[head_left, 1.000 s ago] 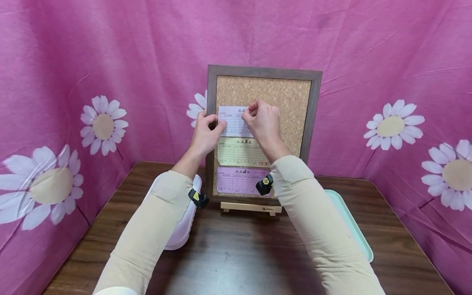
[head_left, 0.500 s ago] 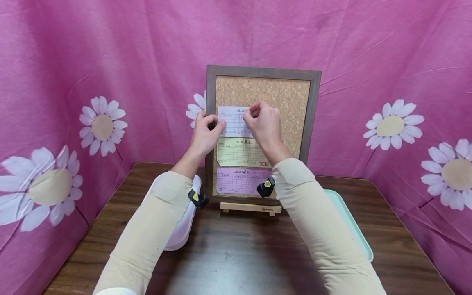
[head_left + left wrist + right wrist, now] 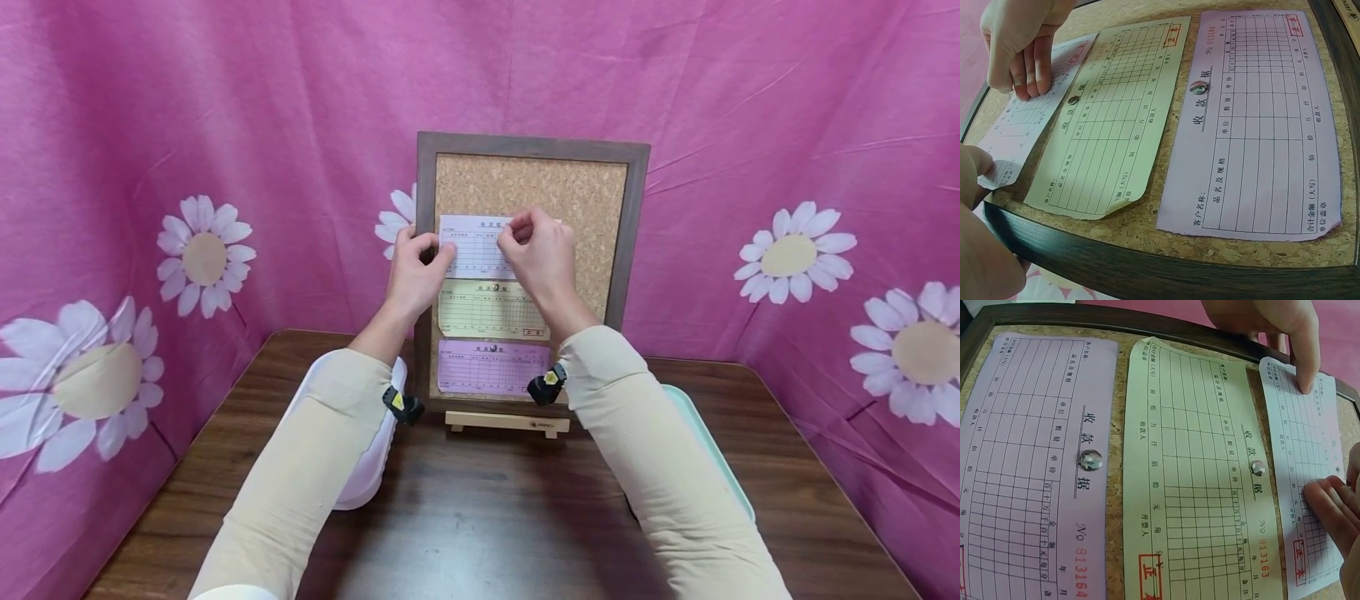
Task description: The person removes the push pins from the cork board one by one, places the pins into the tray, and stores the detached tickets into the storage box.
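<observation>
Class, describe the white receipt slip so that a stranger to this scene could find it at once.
Start at the wood-framed cork board in front of the pink curtain. Toward its left side, at the top of a column, above the yellow receipt slip and purple receipt slip, find the white receipt slip. It alone is white and has the left hand and right hand on it.

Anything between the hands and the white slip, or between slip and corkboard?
Nothing visible: the left hand and right hand both touch the white slip directly; it lies against the corkboard. What is right behind it is hidden.
</observation>
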Demonstrator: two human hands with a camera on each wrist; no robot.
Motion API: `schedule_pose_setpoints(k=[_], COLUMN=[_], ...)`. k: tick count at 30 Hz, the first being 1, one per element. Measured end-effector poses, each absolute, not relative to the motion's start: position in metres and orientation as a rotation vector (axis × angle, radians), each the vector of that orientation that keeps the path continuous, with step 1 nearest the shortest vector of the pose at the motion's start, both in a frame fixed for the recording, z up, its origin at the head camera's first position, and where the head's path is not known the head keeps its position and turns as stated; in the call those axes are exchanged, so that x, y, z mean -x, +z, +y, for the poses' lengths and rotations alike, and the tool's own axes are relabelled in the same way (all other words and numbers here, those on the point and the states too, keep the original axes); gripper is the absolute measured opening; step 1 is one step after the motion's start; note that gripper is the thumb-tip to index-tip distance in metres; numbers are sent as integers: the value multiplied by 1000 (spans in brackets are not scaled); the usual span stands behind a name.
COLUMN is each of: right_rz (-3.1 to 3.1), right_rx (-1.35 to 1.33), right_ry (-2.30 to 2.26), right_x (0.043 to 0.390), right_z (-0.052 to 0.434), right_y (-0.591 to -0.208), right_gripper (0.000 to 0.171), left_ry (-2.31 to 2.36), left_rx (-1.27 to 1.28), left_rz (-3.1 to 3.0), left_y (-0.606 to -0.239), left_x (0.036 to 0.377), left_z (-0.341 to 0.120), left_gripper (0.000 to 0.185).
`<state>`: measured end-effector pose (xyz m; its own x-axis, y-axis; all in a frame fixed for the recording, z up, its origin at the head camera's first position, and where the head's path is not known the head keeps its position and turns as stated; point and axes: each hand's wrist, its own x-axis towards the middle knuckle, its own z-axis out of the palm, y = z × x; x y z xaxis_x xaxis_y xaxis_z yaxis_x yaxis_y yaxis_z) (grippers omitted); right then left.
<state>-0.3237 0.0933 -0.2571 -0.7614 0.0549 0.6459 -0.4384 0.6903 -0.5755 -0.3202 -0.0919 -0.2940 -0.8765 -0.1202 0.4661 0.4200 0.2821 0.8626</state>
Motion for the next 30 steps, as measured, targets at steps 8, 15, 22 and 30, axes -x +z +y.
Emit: schedule_pose_setpoints(k=[8,15,22,30], right_rz=[-2186,-2117,-2107,-2098], right_rx=[-347,-385,-390,-400], right_ry=[1015,1037,1054,1088], right_x=[320,323,321,318], right_z=[99,107,110,117], right_y=[-262,-268,-268,-271], right_gripper=[14,12,12,13], left_ry=[-1607,-1616,-1622,-1642], left_rx=[253,240,247,260], left_rz=[-2123,-2092,-2079,-2024], left_y=[-294,-294,-295,-297], left_x=[321,320,319,319], left_z=[-93,-92,-93,-96], left_gripper=[24,25,26,25])
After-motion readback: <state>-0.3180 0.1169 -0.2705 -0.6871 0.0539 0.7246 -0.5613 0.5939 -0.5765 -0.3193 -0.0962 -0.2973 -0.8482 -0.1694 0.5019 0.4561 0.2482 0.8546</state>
